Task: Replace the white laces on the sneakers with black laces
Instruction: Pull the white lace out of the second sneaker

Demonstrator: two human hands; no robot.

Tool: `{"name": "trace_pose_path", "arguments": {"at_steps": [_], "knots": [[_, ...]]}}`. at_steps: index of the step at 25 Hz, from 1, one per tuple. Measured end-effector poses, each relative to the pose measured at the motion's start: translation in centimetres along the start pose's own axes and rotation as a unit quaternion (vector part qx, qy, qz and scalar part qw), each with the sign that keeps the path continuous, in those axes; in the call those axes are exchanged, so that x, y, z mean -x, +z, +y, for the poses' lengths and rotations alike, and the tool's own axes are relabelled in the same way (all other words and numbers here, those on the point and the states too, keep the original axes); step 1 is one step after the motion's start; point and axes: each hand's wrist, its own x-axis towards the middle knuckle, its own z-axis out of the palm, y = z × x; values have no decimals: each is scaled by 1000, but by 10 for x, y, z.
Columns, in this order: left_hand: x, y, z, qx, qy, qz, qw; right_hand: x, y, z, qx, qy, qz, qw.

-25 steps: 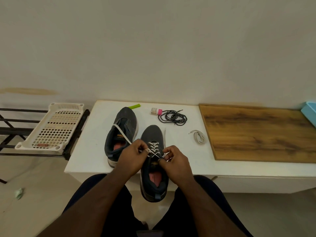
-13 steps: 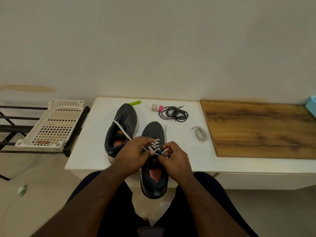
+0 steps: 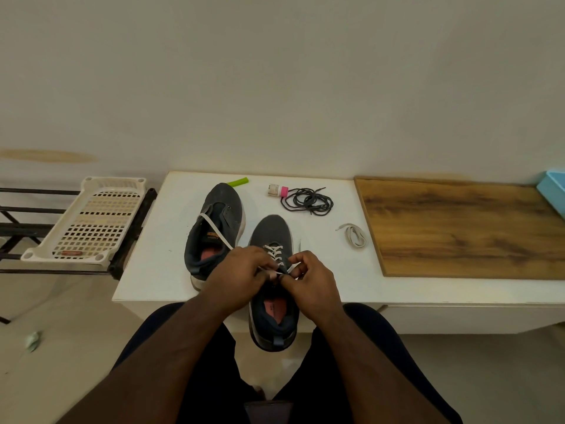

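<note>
1. Both hands are working over the near sneaker [image 3: 273,234], which is lying on the white counter [image 3: 153,240] with its heel hanging past the front edge.
2. The left hand [image 3: 241,275] and right hand [image 3: 312,283] are each pinching the white lace [image 3: 275,252] near the upper eyelets — fingers curled round it.
3. The second sneaker [image 3: 224,206] is lying just beside and to the left, a loose white strand crossing its opening.
4. The black laces [image 3: 307,201] are lying coiled farther back, beside a small pink-capped bottle [image 3: 277,190].
5. A removed white lace [image 3: 354,236] is lying bundled near the wooden board [image 3: 458,228].
</note>
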Motion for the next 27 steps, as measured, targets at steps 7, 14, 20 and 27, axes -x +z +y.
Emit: {"name": "trace_pose_path", "arguments": {"at_steps": [7,14,20,27], "knots": [[-2,-16,-9,18,-172,166,971,-1,1,2,3,1,-4,1000],[-4,-10,16,-94,-124,74,985,0,0,3,-1,0,-4,1000],[6,-10,10,-123,-128,33,984,0,2,1,-8,-9,-4,1000],[-2,-25,6,-85,-205,174,959,-1,1,2,-14,0,-8,1000]]}}
